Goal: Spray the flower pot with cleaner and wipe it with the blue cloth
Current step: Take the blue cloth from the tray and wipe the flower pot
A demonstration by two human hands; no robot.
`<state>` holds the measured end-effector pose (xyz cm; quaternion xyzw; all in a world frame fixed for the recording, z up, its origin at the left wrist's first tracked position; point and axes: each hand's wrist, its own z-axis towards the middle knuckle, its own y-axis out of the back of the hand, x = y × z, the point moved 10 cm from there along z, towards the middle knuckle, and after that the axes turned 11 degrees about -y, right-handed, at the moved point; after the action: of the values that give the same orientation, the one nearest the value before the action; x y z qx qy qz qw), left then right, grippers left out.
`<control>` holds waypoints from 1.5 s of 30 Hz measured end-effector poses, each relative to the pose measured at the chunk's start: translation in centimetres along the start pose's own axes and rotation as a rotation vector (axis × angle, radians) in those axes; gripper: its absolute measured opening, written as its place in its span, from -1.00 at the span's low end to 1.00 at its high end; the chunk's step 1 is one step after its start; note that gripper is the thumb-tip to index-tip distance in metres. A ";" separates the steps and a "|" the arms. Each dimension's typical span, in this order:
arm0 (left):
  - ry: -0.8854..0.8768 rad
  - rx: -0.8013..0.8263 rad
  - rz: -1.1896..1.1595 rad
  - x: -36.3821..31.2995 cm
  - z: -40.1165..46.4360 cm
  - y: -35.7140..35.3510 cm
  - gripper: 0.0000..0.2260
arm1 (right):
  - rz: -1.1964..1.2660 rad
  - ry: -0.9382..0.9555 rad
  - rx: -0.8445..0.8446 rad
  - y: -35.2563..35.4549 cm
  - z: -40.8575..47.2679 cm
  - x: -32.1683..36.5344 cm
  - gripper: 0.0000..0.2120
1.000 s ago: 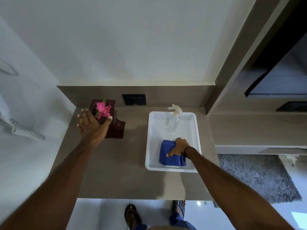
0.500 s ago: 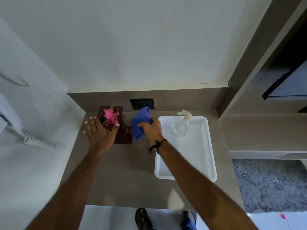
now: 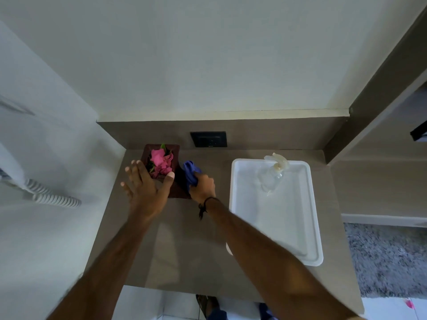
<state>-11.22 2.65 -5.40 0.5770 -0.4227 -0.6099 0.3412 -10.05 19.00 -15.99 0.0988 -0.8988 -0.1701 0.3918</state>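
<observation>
A dark brown flower pot (image 3: 178, 181) with pink flowers (image 3: 159, 161) stands at the back left of the brown counter. My left hand (image 3: 147, 188) rests on the pot's front left side, fingers spread, thumb on the rim. My right hand (image 3: 203, 184) grips the bunched blue cloth (image 3: 190, 173) and presses it against the pot's right side. A clear spray bottle (image 3: 273, 174) with a pale trigger head stands in the back of the white tray (image 3: 310, 227) to the right.
A black wall socket (image 3: 208, 139) sits on the backsplash behind the pot. A coiled white cord (image 3: 54, 199) hangs on the left wall. A grey rug (image 3: 388, 262) lies on the floor at right. My sandalled feet show below the counter's front edge.
My right hand lifted the blue cloth out of the tray, carried it left across the counter and brought it down against the pot's right side. My left hand stayed on the pot.
</observation>
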 end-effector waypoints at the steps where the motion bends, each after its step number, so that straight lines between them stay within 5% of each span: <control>1: -0.004 0.000 0.002 -0.1 0.0 0.0 -0.02 | -0.033 -0.008 0.000 -0.1 0.2 -0.1 -0.55; 7: -0.009 0.021 -0.010 -0.4 -0.2 0.0 -0.02 | 0.121 -0.061 0.006 -0.1 -1.1 0.4 -0.56; 15: -0.004 0.023 -0.032 -0.8 -0.3 0.5 -0.01 | 0.521 0.076 -0.013 1.3 -4.6 2.5 -0.83; 25: -0.008 0.003 -0.033 -0.7 -0.3 0.2 -0.03 | -0.107 0.030 0.079 -3.2 -0.1 -1.4 -0.43; 31: 0.013 0.015 -0.058 -0.6 -0.3 0.2 -0.02 | 0.399 -0.145 0.162 -1.8 -0.6 -0.1 -0.55; 38: 0.000 0.002 -0.040 -0.7 -0.2 0.3 -0.03 | 0.856 -0.076 0.231 1.3 -5.1 3.0 -0.59; 45: -0.014 0.007 -0.051 -0.8 -0.3 0.2 -0.02 | 0.473 0.055 0.041 -0.1 -3.7 1.1 -0.70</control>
<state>-10.89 3.26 -4.93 0.5843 -0.4123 -0.6210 0.3208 -8.02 17.70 -12.93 -0.1020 -0.8893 -0.0525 0.4428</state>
